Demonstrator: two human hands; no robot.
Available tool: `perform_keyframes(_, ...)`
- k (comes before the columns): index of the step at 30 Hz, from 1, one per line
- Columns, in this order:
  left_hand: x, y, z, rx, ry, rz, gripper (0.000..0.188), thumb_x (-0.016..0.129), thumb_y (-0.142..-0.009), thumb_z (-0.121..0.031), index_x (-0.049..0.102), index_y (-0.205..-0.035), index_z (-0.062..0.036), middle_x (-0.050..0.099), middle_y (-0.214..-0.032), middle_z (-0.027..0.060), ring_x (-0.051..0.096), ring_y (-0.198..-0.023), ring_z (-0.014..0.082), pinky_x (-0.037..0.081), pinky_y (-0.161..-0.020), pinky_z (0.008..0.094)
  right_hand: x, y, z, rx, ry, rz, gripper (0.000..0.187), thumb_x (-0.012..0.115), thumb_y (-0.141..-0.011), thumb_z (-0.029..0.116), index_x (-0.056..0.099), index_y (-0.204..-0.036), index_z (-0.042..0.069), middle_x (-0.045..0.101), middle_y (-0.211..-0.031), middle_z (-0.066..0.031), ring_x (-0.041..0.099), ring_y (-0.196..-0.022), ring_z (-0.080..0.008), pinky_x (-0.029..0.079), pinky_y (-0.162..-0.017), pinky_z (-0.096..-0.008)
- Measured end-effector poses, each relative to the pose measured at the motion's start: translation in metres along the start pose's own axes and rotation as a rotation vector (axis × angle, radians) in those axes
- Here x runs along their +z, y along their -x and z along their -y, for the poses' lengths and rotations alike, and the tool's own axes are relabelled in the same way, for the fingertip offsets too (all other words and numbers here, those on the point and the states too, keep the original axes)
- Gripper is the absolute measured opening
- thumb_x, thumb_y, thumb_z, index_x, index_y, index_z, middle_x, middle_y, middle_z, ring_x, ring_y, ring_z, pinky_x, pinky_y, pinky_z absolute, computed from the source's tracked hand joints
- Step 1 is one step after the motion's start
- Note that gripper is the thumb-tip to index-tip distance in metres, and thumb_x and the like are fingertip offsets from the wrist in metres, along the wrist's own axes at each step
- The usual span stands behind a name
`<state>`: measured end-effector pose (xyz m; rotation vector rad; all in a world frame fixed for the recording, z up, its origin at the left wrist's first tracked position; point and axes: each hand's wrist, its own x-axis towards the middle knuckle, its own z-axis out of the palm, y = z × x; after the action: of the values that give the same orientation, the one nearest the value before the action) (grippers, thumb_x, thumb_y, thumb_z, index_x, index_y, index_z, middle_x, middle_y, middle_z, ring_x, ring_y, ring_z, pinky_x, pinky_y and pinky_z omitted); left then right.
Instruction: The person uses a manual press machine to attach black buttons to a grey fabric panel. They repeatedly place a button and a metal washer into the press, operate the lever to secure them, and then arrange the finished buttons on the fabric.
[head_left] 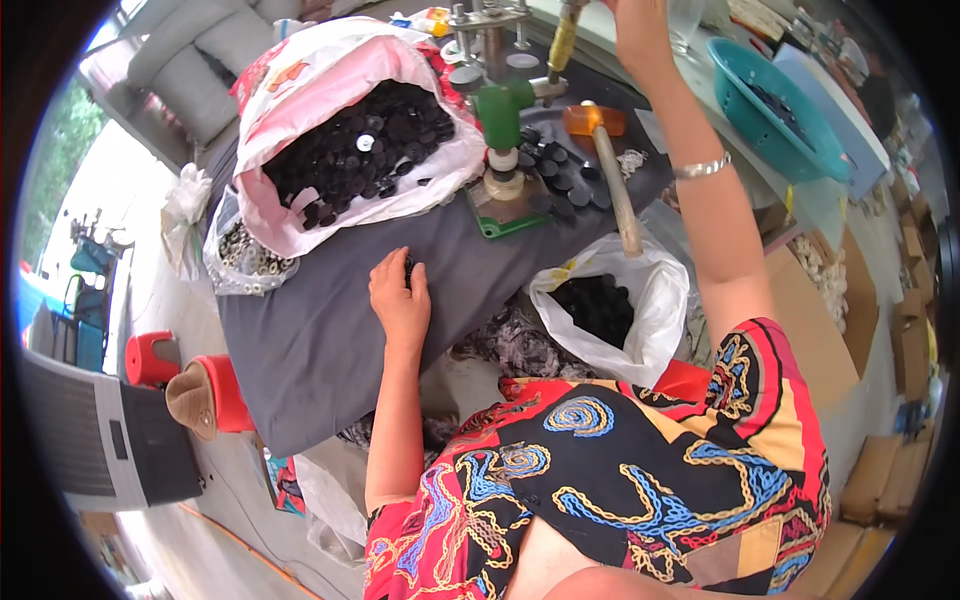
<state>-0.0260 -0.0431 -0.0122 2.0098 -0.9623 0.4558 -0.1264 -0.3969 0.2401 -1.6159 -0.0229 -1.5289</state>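
A green hand press (pixel 503 118) stands on the dark-covered table, with a green base and a lever ending in a yellow handle (pixel 562 45). My right arm reaches up past it. My right hand (pixel 640 20) is near the top of that handle, its fingers cut off by the frame edge. Over the cloth in front of the press, my left hand (pixel 398 298) has its fingers curled round a small black piece (pixel 408 266), mostly hidden. Beyond it, a big pink-lined sack (pixel 262 190) lies open, full of black discs (pixel 370 130). More black discs (pixel 565 170) lie right of the press.
An orange-headed mallet (pixel 610 170) lies right of the press. A white bag (pixel 665 300) of black pieces sits at the table's near right edge. A clear bag (pixel 245 262) of small rings lies left. A teal basket (pixel 735 110) and an open carton (pixel 815 325) are at right.
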Motion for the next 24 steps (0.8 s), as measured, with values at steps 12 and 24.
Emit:
perform_keyframes(12, 0.001, 0.002, -0.003, 0.068, -0.041, 0.018, 0.027, 0.065, -0.083, -0.005, 0.065, -0.109, 0.0012, 0.065, -0.113, 0.0163, 0.060, -0.105, 0.0318, 0.047, -0.092, 0.0391, -0.118, 0.182, -0.075, 0.685, 1.246, 0.628, 0.041, 0.067, -0.074, 0.034, 0.069, -0.087, -0.005, 0.067, -0.097, -0.0275, 0.066, -0.093, -0.0409, 0.053, -0.082, -0.0460)
perform_keyframes(24, 0.015, 0.005, -0.038, 0.235, 0.000, 0.107, 0.031, 0.066, -0.078, -0.003, 0.065, -0.109, -0.0019, 0.063, -0.113, 0.0161, 0.059, -0.106, 0.0341, 0.044, -0.093, 0.0426, -0.055, 0.136, -0.121, -0.005, 0.999, 0.625, 0.032, 0.059, -0.082, 0.034, 0.072, -0.101, 0.011, 0.067, -0.106, -0.0137, 0.065, -0.096, -0.0310, 0.054, -0.082, -0.0434)
